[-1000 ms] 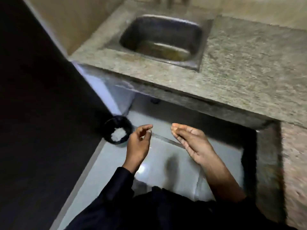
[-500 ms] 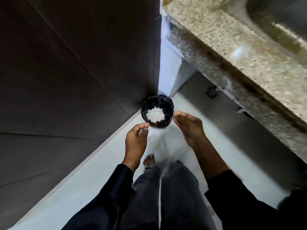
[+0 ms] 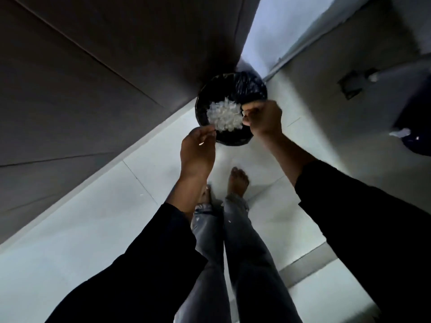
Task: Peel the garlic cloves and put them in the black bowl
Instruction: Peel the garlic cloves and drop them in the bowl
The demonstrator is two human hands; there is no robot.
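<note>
- Pale floor tiles fill the lower view, with a dark panelled wall rising on the left and a person's bare feet and grey jeans below.
- Set on the floor in the corner by the wall is a round black container lined with a black plastic bag; it reads more as a waste bin than as the task's black bowl, though I cannot tell for sure.
- Inside it lies a heap of thin white flakes, which look like garlic skins rather than cloves.
- Both hands are held right over the container's near rim, most likely so that loose peel drops inside and not onto the tiles.
- Left hand: thumb and forefinger are drawn close together at the rim, seemingly pinching a small pale scrap; the blur keeps me from saying what it is.
- Right hand: its fingers are curled in a narrow bunch over the white heap, perhaps rubbing or shedding peel; whether they hold anything I cannot tell.
- No whole or peeled garlic clove is visible anywhere.
</note>
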